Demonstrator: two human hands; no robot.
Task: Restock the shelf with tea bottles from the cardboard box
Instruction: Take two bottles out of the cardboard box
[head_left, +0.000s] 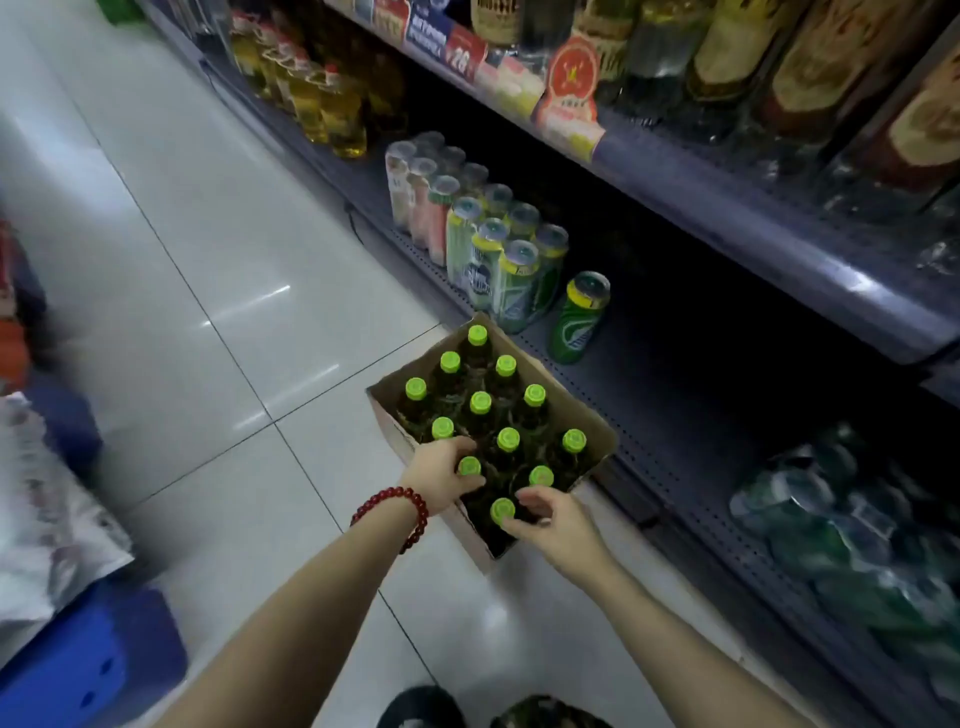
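Head view: at the near end of the cardboard box (387, 415), the right hand (558, 525) curls around one green-capped tea bottle (502, 512); the left hand (441, 475) grips another bottle (469, 466) just beyond it. More tea bottles (480, 402) fill the box, standing upright. Beyond the box runs the bottom shelf (649, 415), holding a green can (579, 317).
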